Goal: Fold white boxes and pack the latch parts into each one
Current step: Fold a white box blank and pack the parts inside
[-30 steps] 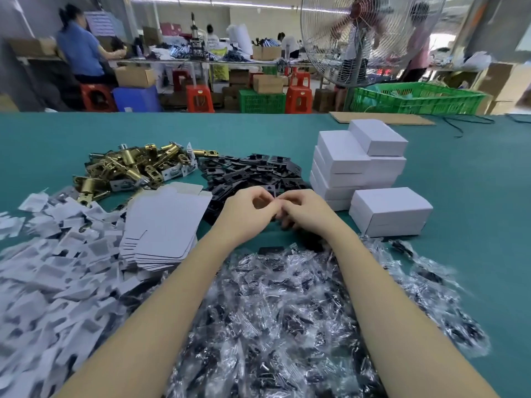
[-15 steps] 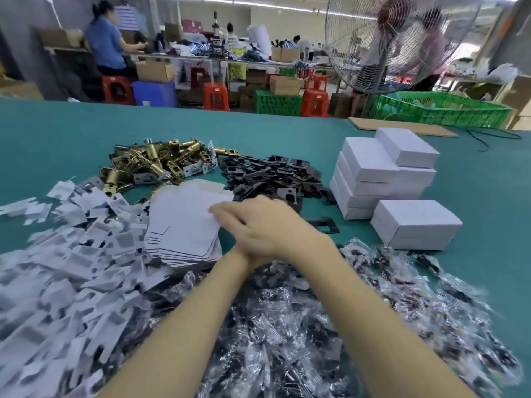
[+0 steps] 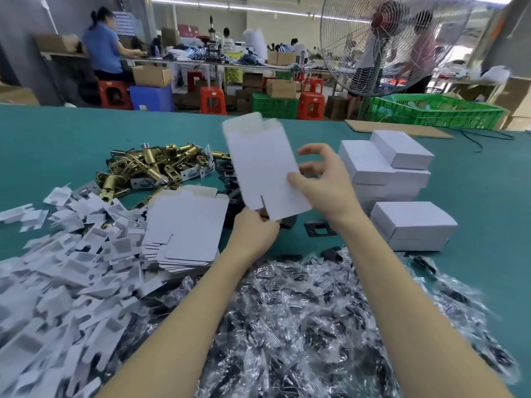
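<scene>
Far left, 8 o'clock on the teal surface (image 3: 57, 133): a loose heap of white card inserts (image 3: 57, 282), spreading to the near edge. Behind it at 10 o'clock, a pile of brass latch bolts (image 3: 152, 168), some with white tags. Just right of the inserts, a stack of flat unfolded box blanks (image 3: 186, 228), lying flat and touching the insert heap.

Centre: one flat white box blank (image 3: 264, 165) held up off the surface, tilted, top flaps toward 12 o'clock. Left hand (image 3: 255, 231) pinches its bottom edge — fingers curled under the lower flap. Right hand (image 3: 324, 182) has its thumb pressed on the blank's right edge, fingers spread and loosely curved behind and beside it; a grip, not a tight one.

Behind the blank, partly hidden, dark metal strike plates (image 3: 230, 182) in a pile next to the brass parts. One black plate (image 3: 320, 228) lies alone just below the right wrist.

Near edge, 6 o'clock: a wide mound of clear plastic bags with dark parts inside (image 3: 301, 326), under both forearms.

Right, 2 to 3 o'clock: finished white boxes (image 3: 385, 165) stacked several high, one closed box (image 3: 413, 225) on the surface just in front of the stack.

Background past the surface: standing fan (image 3: 393, 44), green crate (image 3: 434, 110), seated person in blue (image 3: 103, 44) at 11 o'clock.
</scene>
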`<action>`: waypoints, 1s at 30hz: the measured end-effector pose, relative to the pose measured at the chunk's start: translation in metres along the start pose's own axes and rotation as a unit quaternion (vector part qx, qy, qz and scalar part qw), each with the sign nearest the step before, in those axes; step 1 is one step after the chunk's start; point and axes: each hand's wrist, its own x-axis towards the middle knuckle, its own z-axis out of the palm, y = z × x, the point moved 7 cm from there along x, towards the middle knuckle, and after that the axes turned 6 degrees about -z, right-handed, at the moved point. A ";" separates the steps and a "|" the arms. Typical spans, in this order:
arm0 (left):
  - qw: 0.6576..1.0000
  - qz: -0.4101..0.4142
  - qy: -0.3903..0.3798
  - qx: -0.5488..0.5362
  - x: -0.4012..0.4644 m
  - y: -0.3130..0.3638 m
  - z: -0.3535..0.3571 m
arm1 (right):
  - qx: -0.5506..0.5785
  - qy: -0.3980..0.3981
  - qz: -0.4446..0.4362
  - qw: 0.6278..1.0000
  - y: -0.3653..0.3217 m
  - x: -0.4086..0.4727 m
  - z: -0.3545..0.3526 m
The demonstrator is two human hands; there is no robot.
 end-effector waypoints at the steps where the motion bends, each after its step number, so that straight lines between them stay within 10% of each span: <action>1: 0.999 -0.003 0.022 -0.040 0.003 0.002 -0.005 | 0.016 -0.007 0.030 0.999 0.009 0.001 -0.008; 7: 0.974 0.023 0.097 -0.204 0.007 0.019 -0.027 | 0.024 -0.080 0.074 0.994 0.028 0.003 -0.023; 17: 0.986 0.108 0.127 0.009 -0.005 0.043 -0.017 | -0.056 -0.311 0.007 0.949 0.000 -0.014 0.013; 30: 0.979 0.133 0.148 -0.035 -0.012 0.056 -0.035 | -0.170 -0.126 -0.207 0.955 -0.074 -0.007 0.007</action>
